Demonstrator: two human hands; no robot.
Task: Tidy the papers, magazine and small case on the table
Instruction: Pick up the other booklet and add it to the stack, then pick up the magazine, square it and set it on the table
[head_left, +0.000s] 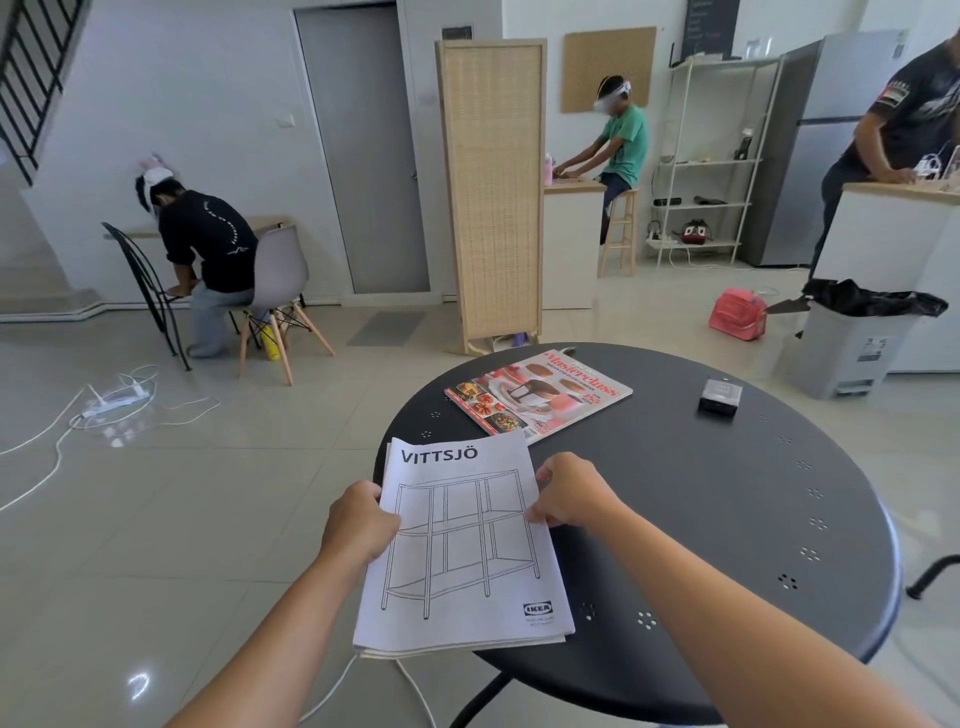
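Both hands hold the papers at the near left edge of the round black table; the left hand is closed on the left margin, thumb on top, and the right hand pinches the right margin, fingers curled over the sheet; the stack overhangs the table edge on its near left side, and whether its right part rests on the tabletop or is lifted just clear of it is hard to tell from this angle.

By my reading the task is at an early stage; the papers look squared into one bundle with a furniture manual on top, yet they are not set down in a final place; the magazine lies askew at the far left of the table, untouched, well apart from the papers; the small case, dark with a pale lid, sits alone toward the far right, apart from both; gathering the three into one neat arrangement is left to do.

Nothing on the tabletop blocks the way between papers, magazine and case; beyond the table, a white cable trails over the tiled floor at left, a grey bin with a black liner stands far right, and a pink bag sits on the floor near it; other people work at desks and counters in the background.
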